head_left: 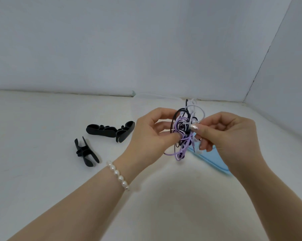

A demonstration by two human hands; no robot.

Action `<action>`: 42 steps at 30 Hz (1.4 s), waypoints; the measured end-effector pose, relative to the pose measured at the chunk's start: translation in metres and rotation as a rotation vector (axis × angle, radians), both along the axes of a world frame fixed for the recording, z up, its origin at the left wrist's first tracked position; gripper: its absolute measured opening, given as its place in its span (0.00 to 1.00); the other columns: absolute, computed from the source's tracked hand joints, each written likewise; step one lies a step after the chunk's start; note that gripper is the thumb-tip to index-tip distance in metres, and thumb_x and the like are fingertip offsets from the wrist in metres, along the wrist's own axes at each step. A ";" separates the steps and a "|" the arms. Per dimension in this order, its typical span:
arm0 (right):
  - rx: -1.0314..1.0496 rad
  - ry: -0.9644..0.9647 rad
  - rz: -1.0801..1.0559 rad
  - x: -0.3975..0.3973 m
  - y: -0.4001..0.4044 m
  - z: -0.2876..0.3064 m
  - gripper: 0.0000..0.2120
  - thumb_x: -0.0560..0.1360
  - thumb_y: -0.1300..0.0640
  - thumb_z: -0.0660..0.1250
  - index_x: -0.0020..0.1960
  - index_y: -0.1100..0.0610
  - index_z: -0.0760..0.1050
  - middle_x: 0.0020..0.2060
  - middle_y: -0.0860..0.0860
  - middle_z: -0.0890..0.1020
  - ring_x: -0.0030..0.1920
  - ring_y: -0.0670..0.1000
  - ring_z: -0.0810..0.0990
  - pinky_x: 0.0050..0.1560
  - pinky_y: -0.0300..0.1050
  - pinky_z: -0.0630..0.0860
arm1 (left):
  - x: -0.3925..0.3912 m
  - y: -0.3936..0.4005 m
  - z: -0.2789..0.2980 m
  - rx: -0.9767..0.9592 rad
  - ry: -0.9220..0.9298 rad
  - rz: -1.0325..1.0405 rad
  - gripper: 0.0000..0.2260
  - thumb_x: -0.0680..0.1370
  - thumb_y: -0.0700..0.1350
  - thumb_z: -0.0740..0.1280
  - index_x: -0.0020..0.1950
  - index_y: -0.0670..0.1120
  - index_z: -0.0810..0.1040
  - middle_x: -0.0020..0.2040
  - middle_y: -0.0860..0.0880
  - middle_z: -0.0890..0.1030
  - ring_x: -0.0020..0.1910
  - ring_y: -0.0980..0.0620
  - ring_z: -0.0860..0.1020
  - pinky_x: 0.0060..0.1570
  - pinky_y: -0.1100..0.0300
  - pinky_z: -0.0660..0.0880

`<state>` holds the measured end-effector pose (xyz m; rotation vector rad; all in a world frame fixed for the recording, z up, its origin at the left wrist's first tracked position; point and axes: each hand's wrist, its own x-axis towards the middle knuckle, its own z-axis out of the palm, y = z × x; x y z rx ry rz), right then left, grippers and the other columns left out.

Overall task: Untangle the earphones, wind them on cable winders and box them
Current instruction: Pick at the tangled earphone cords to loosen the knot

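Both hands hold the tangled earphones (185,129) above the table (42,171): left hand (152,134) pinches the purple strands, right hand (221,134) pinches a white strand. Risk: pulling against the opposite grip would likely tighten knots or strain the cable. The blue box (211,160) is largely hidden behind the right hand; individual earbuds cannot be made out.

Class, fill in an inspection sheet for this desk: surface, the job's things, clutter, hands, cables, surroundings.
Surface: white table, faint marks.
Job's things: tangled earphones held above the table; three black cable winders lying at left; blue box partly hidden under the right hand.
Clutter: nothing seen.
Hands: left hand and right hand both pinch the tangle; pearl bracelet on the left wrist.
Cables: black, purple and white strands knotted together.
Surroundings: plain white walls.
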<state>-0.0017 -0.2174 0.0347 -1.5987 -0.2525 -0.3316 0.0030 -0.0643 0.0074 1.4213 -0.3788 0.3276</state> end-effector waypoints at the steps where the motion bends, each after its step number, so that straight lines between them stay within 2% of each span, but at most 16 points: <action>1: 0.009 0.002 0.003 0.000 0.001 0.000 0.06 0.65 0.69 0.74 0.34 0.68 0.76 0.22 0.60 0.77 0.18 0.50 0.71 0.20 0.36 0.68 | -0.001 0.000 0.000 0.000 -0.006 -0.004 0.16 0.62 0.32 0.69 0.44 0.49 0.79 0.42 0.54 0.83 0.40 0.52 0.82 0.41 0.56 0.79; 5: 0.004 0.054 0.105 0.001 -0.001 -0.003 0.04 0.67 0.70 0.71 0.35 0.66 0.78 0.21 0.55 0.78 0.21 0.48 0.73 0.23 0.36 0.70 | -0.004 0.000 0.002 0.066 -0.038 -0.011 0.17 0.63 0.33 0.69 0.46 0.51 0.77 0.44 0.55 0.81 0.40 0.55 0.81 0.41 0.59 0.78; 8: 0.062 0.151 0.262 0.004 -0.008 -0.003 0.06 0.66 0.71 0.66 0.37 0.65 0.80 0.27 0.58 0.81 0.26 0.49 0.79 0.29 0.36 0.76 | -0.005 0.001 0.003 0.150 -0.144 0.104 0.20 0.63 0.35 0.70 0.47 0.56 0.77 0.52 0.46 0.79 0.45 0.52 0.81 0.47 0.59 0.77; 11: 0.122 0.216 0.314 0.008 -0.011 -0.007 0.09 0.67 0.73 0.64 0.40 0.64 0.80 0.30 0.60 0.83 0.27 0.51 0.81 0.30 0.38 0.78 | -0.005 0.002 0.002 0.270 -0.254 0.209 0.24 0.64 0.35 0.70 0.53 0.60 0.76 0.54 0.51 0.73 0.48 0.54 0.79 0.50 0.65 0.74; 13: 0.126 0.239 0.311 0.010 -0.011 -0.011 0.07 0.68 0.73 0.64 0.42 0.65 0.78 0.29 0.59 0.82 0.26 0.52 0.81 0.29 0.38 0.78 | -0.007 0.000 0.000 0.371 -0.333 0.235 0.25 0.65 0.35 0.68 0.58 0.56 0.75 0.55 0.51 0.70 0.49 0.56 0.77 0.51 0.69 0.71; 15: 0.156 0.260 0.333 0.013 -0.012 -0.015 0.07 0.62 0.68 0.70 0.40 0.64 0.79 0.29 0.59 0.82 0.26 0.52 0.81 0.29 0.38 0.78 | -0.009 -0.002 0.000 0.438 -0.392 0.258 0.25 0.64 0.35 0.68 0.60 0.50 0.76 0.55 0.49 0.70 0.49 0.56 0.76 0.51 0.71 0.70; 19: 0.204 0.252 0.457 0.020 -0.017 -0.022 0.25 0.49 0.55 0.83 0.43 0.61 0.83 0.36 0.62 0.83 0.32 0.53 0.82 0.37 0.42 0.81 | -0.012 -0.004 0.002 0.446 -0.453 0.288 0.24 0.62 0.35 0.68 0.59 0.42 0.77 0.54 0.46 0.72 0.48 0.57 0.74 0.50 0.72 0.69; 21: 0.231 0.266 0.496 0.022 -0.018 -0.026 0.28 0.46 0.51 0.84 0.42 0.62 0.83 0.38 0.61 0.83 0.36 0.54 0.82 0.41 0.43 0.81 | -0.015 -0.006 0.004 0.445 -0.496 0.317 0.22 0.61 0.34 0.69 0.55 0.39 0.77 0.52 0.45 0.74 0.48 0.56 0.73 0.50 0.72 0.68; 23: 0.243 0.278 0.547 0.021 -0.015 -0.027 0.27 0.47 0.51 0.84 0.42 0.62 0.84 0.41 0.59 0.84 0.39 0.54 0.83 0.43 0.43 0.81 | -0.016 -0.007 0.005 0.439 -0.537 0.336 0.19 0.60 0.32 0.70 0.51 0.37 0.77 0.49 0.44 0.76 0.48 0.53 0.73 0.49 0.70 0.67; 27: 0.266 0.306 0.692 0.018 -0.011 -0.027 0.19 0.58 0.56 0.78 0.46 0.62 0.83 0.45 0.59 0.84 0.45 0.54 0.84 0.44 0.44 0.80 | -0.019 -0.008 0.005 0.417 -0.579 0.374 0.19 0.59 0.33 0.72 0.50 0.36 0.77 0.49 0.44 0.76 0.49 0.51 0.74 0.50 0.69 0.68; 30: 0.310 0.333 0.751 0.019 -0.009 -0.028 0.24 0.57 0.53 0.81 0.50 0.63 0.82 0.47 0.61 0.83 0.47 0.56 0.83 0.47 0.48 0.80 | -0.019 -0.008 0.005 0.379 -0.501 0.342 0.18 0.60 0.36 0.73 0.50 0.39 0.78 0.49 0.47 0.76 0.48 0.53 0.74 0.49 0.66 0.72; 32: 0.326 0.344 0.676 0.020 -0.008 -0.030 0.30 0.54 0.51 0.83 0.49 0.65 0.81 0.47 0.63 0.83 0.46 0.58 0.83 0.49 0.50 0.80 | -0.018 -0.007 0.005 0.336 -0.390 0.293 0.18 0.61 0.38 0.73 0.50 0.42 0.78 0.48 0.50 0.75 0.46 0.55 0.75 0.48 0.63 0.74; 35: 0.331 0.350 0.499 0.021 -0.004 -0.033 0.38 0.51 0.46 0.83 0.51 0.70 0.78 0.51 0.66 0.80 0.50 0.60 0.80 0.56 0.54 0.76 | -0.018 -0.002 0.009 0.188 -0.086 0.172 0.19 0.61 0.40 0.73 0.49 0.53 0.75 0.47 0.49 0.81 0.44 0.56 0.81 0.48 0.63 0.77; 38: 0.421 0.359 0.378 0.023 0.001 -0.034 0.49 0.54 0.45 0.81 0.62 0.74 0.67 0.60 0.70 0.74 0.55 0.63 0.77 0.59 0.59 0.73 | -0.011 0.006 0.013 0.043 0.168 0.005 0.18 0.61 0.39 0.67 0.50 0.51 0.77 0.41 0.50 0.84 0.44 0.53 0.83 0.49 0.58 0.78; 40: 0.523 0.406 0.311 0.022 0.003 -0.032 0.41 0.64 0.48 0.76 0.64 0.74 0.64 0.61 0.72 0.72 0.57 0.65 0.76 0.62 0.63 0.71 | -0.004 0.011 0.017 0.037 0.234 0.040 0.15 0.62 0.39 0.65 0.45 0.49 0.80 0.40 0.53 0.83 0.45 0.55 0.81 0.48 0.60 0.76; 42: 0.522 0.474 0.194 0.022 0.001 -0.026 0.19 0.76 0.53 0.63 0.57 0.68 0.69 0.57 0.69 0.76 0.52 0.63 0.80 0.58 0.63 0.74 | 0.003 0.016 0.018 -0.040 0.283 0.080 0.09 0.68 0.33 0.66 0.43 0.45 0.80 0.41 0.48 0.82 0.42 0.54 0.80 0.45 0.61 0.76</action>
